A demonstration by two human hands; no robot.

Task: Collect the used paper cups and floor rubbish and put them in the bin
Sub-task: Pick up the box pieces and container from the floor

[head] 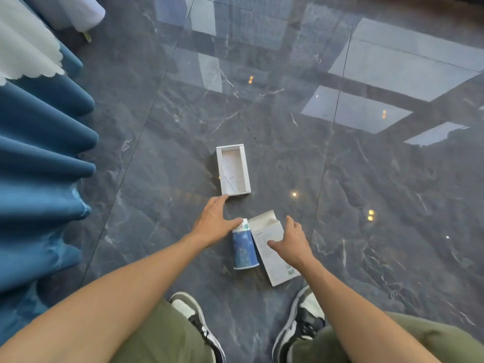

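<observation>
Glossy dark grey marble floor (262,113) filling the frame, pale window reflections (392,74) shining at upper right, blue pleated curtain (44,158) hanging along the left edge, white fabric (23,48) draping at upper left

Setting: banquet or function hall, probably a hotel's.
Floor: polished dark marble tiles (275,121) mirroring ceiling lights.
Left edge: pleated blue table skirting (44,153) under white cloth (23,48).

The person's forearms are bare, with no sleeves in view. Olive-green trousers (162,334) cover both legs. The shoes (303,320) are dark sneakers with white toe panels, white side stripes and dark laces.
</observation>
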